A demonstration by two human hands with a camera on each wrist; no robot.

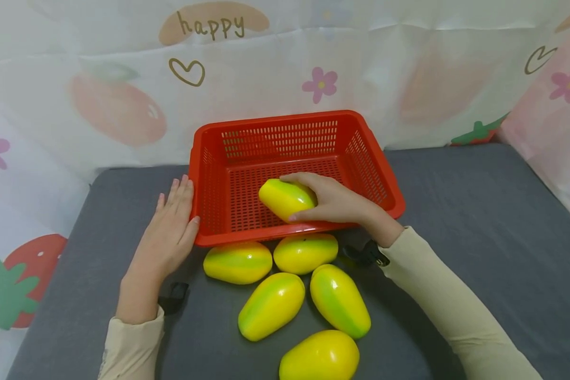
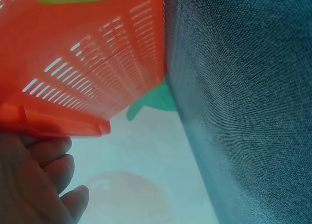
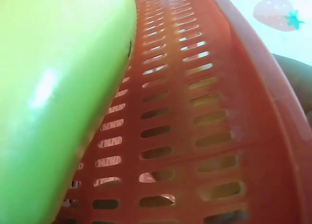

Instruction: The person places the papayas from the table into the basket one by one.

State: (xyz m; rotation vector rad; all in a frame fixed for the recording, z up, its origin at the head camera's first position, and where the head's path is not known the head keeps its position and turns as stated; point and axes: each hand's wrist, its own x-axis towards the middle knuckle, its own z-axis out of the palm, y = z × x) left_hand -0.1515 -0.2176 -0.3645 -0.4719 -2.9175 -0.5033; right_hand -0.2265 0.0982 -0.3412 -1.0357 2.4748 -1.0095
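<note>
A red slotted basket [image 1: 209,158] stands on the grey table. My right hand [image 1: 334,203] reaches over its front rim and grips a yellow-green mango [image 1: 285,198] low inside it; the same mango [image 3: 53,97] fills the right wrist view beside the basket wall [image 3: 195,112]. My left hand [image 1: 171,232] lies flat with straight fingers against the basket's left outer wall, thumb at the front corner. In the left wrist view the fingers [image 2: 44,180] sit under the basket rim [image 2: 53,124]. Several more mangoes lie in front of the basket, the nearest [image 1: 305,252] just below its rim.
A cloth printed with fruit, flowers and "happy" [image 1: 211,24] hangs behind and at both sides. Grey table surface [image 1: 480,221] stretches to the right of the basket. The loose mangoes [image 1: 271,305] cluster between my forearms.
</note>
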